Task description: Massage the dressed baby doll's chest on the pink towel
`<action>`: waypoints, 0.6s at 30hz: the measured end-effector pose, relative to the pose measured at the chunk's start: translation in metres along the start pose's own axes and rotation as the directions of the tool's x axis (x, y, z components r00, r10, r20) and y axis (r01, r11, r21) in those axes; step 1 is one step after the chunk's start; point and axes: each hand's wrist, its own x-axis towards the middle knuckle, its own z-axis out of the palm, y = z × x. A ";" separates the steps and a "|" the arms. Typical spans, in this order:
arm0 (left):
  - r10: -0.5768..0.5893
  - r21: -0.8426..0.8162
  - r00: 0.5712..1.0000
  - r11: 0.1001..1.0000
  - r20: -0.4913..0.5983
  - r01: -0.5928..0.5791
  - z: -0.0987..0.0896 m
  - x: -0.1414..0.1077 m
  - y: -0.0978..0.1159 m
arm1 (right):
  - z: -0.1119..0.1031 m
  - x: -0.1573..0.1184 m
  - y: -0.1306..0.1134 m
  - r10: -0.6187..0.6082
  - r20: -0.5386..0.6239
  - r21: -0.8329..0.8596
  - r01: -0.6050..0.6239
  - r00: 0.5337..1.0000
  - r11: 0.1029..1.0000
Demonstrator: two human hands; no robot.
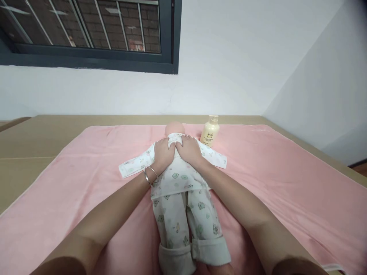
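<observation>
A baby doll (179,172) in white printed pyjamas lies stretched out on a pink blanket (94,164), its bald head at the far end and its sleeves spread to both sides. It appears to lie face down; no face shows. On the left side of its upper back rests my left hand (164,152), a silver bangle at the wrist. My right hand (189,150) lies on the right side, the two thumbs close together at the middle. Both hands look flat on the cloth, with fingers reaching over the shoulders; their fingertips are partly hidden.
A pale yellow pump-style bottle (210,131) stands beyond the doll's right sleeve. The blanket covers a tan surface (65,130) that ends at a white wall (223,76). A dark-framed window (114,59) with bars is at upper left.
</observation>
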 end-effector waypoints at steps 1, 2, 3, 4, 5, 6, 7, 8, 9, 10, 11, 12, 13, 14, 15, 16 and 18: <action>0.011 -0.037 1.000 0.999 -0.001 -0.011 0.000 -0.001 -0.002 | -0.001 0.001 0.002 -0.019 0.022 0.004 0.019 1.000 1.000; 0.021 -0.069 1.000 0.997 0.002 -0.021 -0.001 -0.002 -0.003 | -0.003 0.002 0.005 -0.044 0.052 0.012 0.043 0.998 0.999; 0.029 -0.090 1.000 0.996 0.009 -0.028 -0.002 -0.003 -0.003 | -0.005 0.003 0.008 -0.071 0.088 0.023 0.069 0.994 0.997; 0.034 -0.096 0.999 0.995 0.018 -0.033 -0.004 -0.005 -0.002 | -0.007 0.005 0.011 -0.092 0.121 0.035 0.088 0.988 0.995; 0.040 -0.082 0.999 0.996 0.025 -0.038 -0.005 -0.008 0.000 | -0.008 0.006 0.014 -0.104 0.148 0.049 0.098 0.983 0.994; 0.049 -0.050 0.998 0.998 0.031 -0.048 -0.007 -0.011 0.003 | -0.010 0.007 0.017 -0.110 0.167 0.060 0.101 0.980 0.993; 0.060 -0.008 0.998 0.998 0.033 -0.060 -0.008 -0.014 0.006 | -0.011 0.008 0.019 -0.111 0.176 0.068 0.100 0.978 0.993; 0.070 0.036 0.997 0.997 0.033 -0.071 -0.009 -0.016 0.009 | -0.012 0.008 0.019 -0.110 0.177 0.069 0.099 0.978 0.993; 0.076 0.072 0.996 0.994 0.035 -0.079 -0.010 -0.017 0.011 | -0.014 0.007 0.018 -0.108 0.173 0.062 0.099 0.979 0.993; 0.078 0.096 0.996 0.992 0.041 -0.082 -0.010 -0.017 0.013 | -0.015 0.005 0.016 -0.103 0.169 0.046 0.096 0.980 0.994; 0.071 0.106 0.996 0.991 0.054 -0.076 -0.012 -0.016 0.013 | -0.017 0.002 0.011 -0.090 0.166 0.022 0.088 0.982 0.996; 0.058 0.101 0.995 0.993 0.076 -0.066 -0.013 -0.013 0.012 | -0.019 -0.002 0.006 -0.071 0.163 -0.011 0.074 0.984 0.997; 0.045 0.083 0.994 0.995 0.105 -0.053 -0.014 -0.009 0.010 | -0.021 -0.007 0.000 -0.054 0.162 -0.047 0.062 0.985 0.997; 0.035 0.055 0.991 0.998 0.133 -0.042 -0.015 -0.005 0.007 | -0.023 -0.013 -0.007 -0.045 0.160 -0.081 0.059 0.986 0.995; 0.029 0.023 0.988 0.999 0.153 -0.033 -0.016 -0.001 0.004 | -0.025 -0.018 -0.012 -0.050 0.158 -0.110 0.068 0.986 0.992; 0.026 -0.007 0.986 1.000 0.162 -0.025 -0.016 0.003 0.002 | -0.028 -0.021 -0.016 -0.062 0.157 -0.131 0.083 0.986 0.988; 0.027 -0.038 0.990 0.999 0.137 -0.022 -0.016 0.007 -0.003 | -0.035 -0.025 -0.020 -0.080 0.179 -0.127 0.103 0.981 0.986</action>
